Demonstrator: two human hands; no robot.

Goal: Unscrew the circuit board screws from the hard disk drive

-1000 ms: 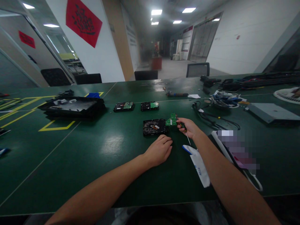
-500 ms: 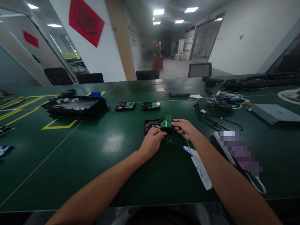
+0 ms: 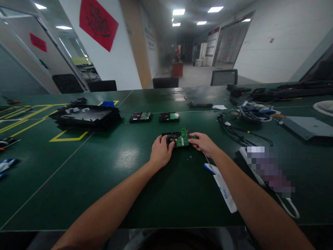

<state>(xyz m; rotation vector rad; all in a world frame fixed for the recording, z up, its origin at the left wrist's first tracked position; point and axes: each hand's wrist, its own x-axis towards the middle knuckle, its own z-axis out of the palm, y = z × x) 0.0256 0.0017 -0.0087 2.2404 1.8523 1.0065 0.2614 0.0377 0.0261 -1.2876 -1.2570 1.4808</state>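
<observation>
On the green table point(image 3: 78, 184), a person is working over a hard drive point(image 3: 173, 134), which is lying at the centre of the clock, with twelve pointing to the table's far side. Farthest left, between nine and ten o'clock, a black tray point(image 3: 87, 117) is holding some pale scraps. Nearer, at ten o'clock, a second drive point(image 3: 140, 117) is lying flat. At eight o'clock the left hand point(image 3: 160, 152) is clasping the hard drive's left end, its thumb bending round to the near side. At eleven o'clock a third drive point(image 3: 169, 117) is resting apart from the others. A green circuit board point(image 3: 184, 138) is covering the hard drive's right part; whether it is seated there, one cannot tell. Toward five o'clock tiny screws point(image 3: 190, 157) are lying loose. At three o'clock the right hand point(image 3: 204, 143) is pinching the board's right edge while also keeping hold of a screwdriver, its shaft point(image 3: 206, 158) slanting toward four o'clock. Beyond it, between four and five, a white strip point(image 3: 225, 194) with a blue end is lying; black cables point(image 3: 223, 124) are curling near three, and a grey metal box point(image 3: 307, 126) is sitting farthest right.
</observation>
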